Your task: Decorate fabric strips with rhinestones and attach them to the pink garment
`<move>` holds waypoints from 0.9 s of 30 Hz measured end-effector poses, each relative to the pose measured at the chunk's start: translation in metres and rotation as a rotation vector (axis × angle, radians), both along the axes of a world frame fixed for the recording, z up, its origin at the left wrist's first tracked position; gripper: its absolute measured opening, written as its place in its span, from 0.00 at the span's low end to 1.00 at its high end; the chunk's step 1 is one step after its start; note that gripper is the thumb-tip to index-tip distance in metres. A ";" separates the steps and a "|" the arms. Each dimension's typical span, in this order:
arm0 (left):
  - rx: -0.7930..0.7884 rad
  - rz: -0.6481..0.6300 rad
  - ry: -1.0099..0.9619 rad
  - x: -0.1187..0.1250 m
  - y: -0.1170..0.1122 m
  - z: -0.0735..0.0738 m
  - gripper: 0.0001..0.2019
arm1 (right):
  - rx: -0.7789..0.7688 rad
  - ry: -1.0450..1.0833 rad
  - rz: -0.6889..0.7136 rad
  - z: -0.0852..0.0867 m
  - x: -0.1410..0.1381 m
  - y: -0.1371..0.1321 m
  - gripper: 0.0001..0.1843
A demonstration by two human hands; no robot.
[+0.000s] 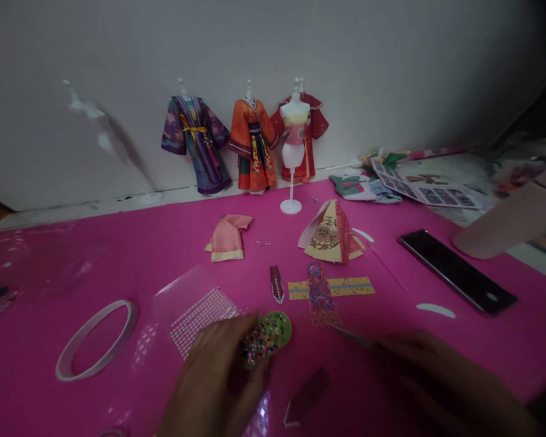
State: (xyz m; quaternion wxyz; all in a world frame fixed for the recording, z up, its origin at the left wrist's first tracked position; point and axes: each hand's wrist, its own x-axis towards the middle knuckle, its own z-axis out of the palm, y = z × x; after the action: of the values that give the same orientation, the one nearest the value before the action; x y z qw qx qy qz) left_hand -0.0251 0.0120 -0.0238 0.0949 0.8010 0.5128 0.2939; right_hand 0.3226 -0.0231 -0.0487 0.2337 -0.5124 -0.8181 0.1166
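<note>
My left hand (212, 370) is closed around a small green dish (283, 328) full of tiny multicoloured rhinestones. In my dim right hand (446, 376) is a thin pair of tweezers (350, 335). Their tip points at the lower end of a red-and-blue patterned fabric strip (320, 291), though I cannot tell whether it touches. That strip lies across a yellow strip (355, 286). Just left is a small dark red pointed piece (276, 284) edged with white stones. A similar dark piece (307, 394) lies between my hands. A rhinestone sheet (200, 318) sits partly behind my left hand.
Dressed doll stands (195, 145) lean along the wall, near a white mannequin (292, 155). A pink doll top (227, 238) and pleated skirt (333, 233) lie mid-table. A phone (455, 270) and pink cylinder (505, 218) are right; a tape roll (68, 364) is left.
</note>
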 end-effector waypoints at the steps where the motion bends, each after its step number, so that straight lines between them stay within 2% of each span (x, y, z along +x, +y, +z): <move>1: -0.006 -0.009 0.004 0.001 -0.001 -0.001 0.19 | 0.009 0.002 -0.003 -0.001 0.001 0.000 0.21; 11: -0.044 -0.056 -0.042 0.000 -0.004 -0.013 0.21 | 0.003 0.012 -0.008 -0.003 0.000 -0.002 0.19; 19: 0.011 -0.113 -0.037 0.005 -0.002 -0.003 0.20 | -0.119 0.021 0.057 -0.002 0.012 0.004 0.24; 23: 0.025 -0.109 0.005 0.006 -0.002 0.000 0.20 | -0.173 0.060 -0.011 0.004 0.004 -0.001 0.23; 27: -0.027 -0.108 -0.049 0.006 -0.003 0.000 0.19 | -0.186 0.020 -0.052 0.008 0.000 -0.007 0.23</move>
State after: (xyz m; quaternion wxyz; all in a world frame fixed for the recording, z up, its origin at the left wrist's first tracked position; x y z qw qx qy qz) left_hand -0.0191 0.0089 -0.0242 0.1340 0.8189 0.4702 0.3007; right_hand 0.3221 -0.0298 -0.0412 0.1964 -0.5519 -0.7877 0.1909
